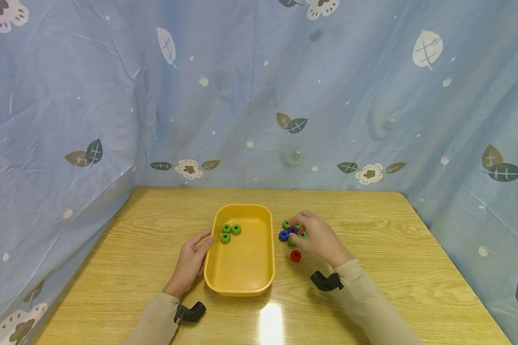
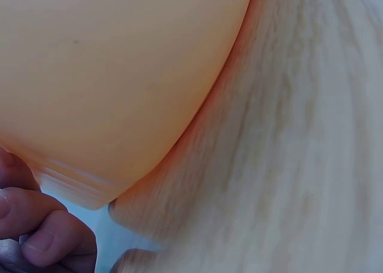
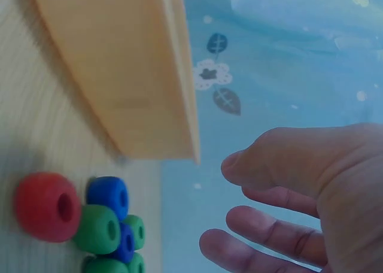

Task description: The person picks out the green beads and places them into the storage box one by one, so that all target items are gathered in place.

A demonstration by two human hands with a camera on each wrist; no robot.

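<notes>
Fingers of the right hand are hovering over a cluster of ring-shaped beads in the head view, spread apart from the thumb. A blue bead is lying among the green ones just right of the yellow tray, with a red bead sitting nearer the person on the desk. Inside the tray, three green beads are resting together towards the far left. The left hand is gripping the tray's left side, thumb over the rim.

In the left wrist view, curled fingertips are showing beside the tray's outer wall; their full hold is staying out of sight.

In the right wrist view, thumb and fingers are standing apart with nothing between them, above the clustered beads. Picking well probably means pinching one bead squarely across its sides without nudging its neighbours, the left hand steadying the tray.

No brand, label or writing is showing anywhere; the curtain is carrying only printed leaves and flowers.
</notes>
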